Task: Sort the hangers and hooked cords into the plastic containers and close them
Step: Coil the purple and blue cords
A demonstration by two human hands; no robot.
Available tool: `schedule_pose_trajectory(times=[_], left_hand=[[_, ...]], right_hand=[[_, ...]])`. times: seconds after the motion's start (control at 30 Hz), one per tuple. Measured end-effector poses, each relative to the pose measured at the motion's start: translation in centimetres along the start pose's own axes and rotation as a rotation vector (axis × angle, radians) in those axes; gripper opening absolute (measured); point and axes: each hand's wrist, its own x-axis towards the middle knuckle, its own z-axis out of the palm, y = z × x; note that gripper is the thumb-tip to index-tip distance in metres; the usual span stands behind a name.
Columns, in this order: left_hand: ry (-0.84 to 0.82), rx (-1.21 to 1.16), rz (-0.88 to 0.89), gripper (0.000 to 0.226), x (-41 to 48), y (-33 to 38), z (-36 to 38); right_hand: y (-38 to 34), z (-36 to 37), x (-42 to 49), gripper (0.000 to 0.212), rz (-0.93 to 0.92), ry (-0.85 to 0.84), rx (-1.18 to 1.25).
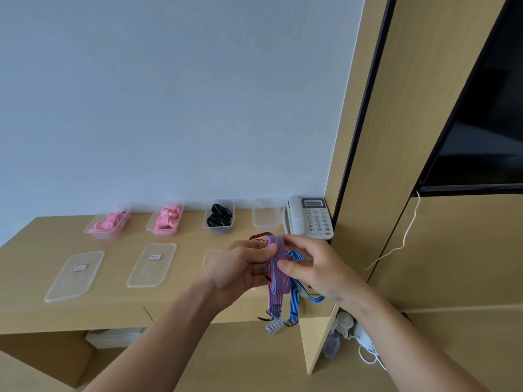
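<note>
My left hand (243,267) and my right hand (311,267) both pinch a bundle of red-and-blue striped hooked cords (278,267) above the desk's right end; blue striped loops and black hooks hang below. Along the wall stand clear plastic containers: two with pink hangers (109,222) (167,217), one with black items (219,216), and an empty container (266,216). Flat clear lids lie in front: a left lid (75,275), a middle lid (152,264), and a third lid (212,257) partly hidden by my left hand.
A white desk telephone (310,217) sits at the wooden desk's (34,250) far right against a wood panel. A dark screen (486,123) hangs at upper right with a white cable below. White cables and a plug strip lie on the floor under the desk edge.
</note>
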Motion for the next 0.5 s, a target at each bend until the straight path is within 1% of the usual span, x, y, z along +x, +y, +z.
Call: schedule_pose_trajectory(times=[0.03,0.1,0.17,0.27,0.33,0.43,0.5], left_hand=[[-0.013,-0.006,-0.001,0.034,0.0,-0.2,0.0],[-0.037,-0.028,-0.003,0.03,0.1,-0.6,-0.2],[-0.035,-0.017,0.003,0.034,0.1,-0.5,-0.2],[-0.017,0.093,0.022,0.037,0.0,0.0,0.1],[0.014,0.124,0.012,0.046,-0.2,0.2,0.3],[0.048,0.134,-0.027,0.067,-0.1,-0.3,0.6],[0.05,0.135,-0.045,0.074,-0.1,-0.6,0.8]], right_hand=[[-0.1,-0.2,0.1,0.038,0.025,-0.041,0.021],[-0.3,-0.5,0.2,0.04,0.039,-0.028,0.009],[-0.2,-0.4,0.2,0.043,0.01,0.004,-0.029],[0.0,-0.4,0.1,0.043,-0.015,0.051,-0.01],[0.0,-0.5,0.4,0.043,-0.019,0.1,0.025],[-0.3,-0.4,0.9,0.046,-0.046,0.167,0.067],[-0.5,-0.5,1.2,0.047,-0.062,0.198,0.078]])
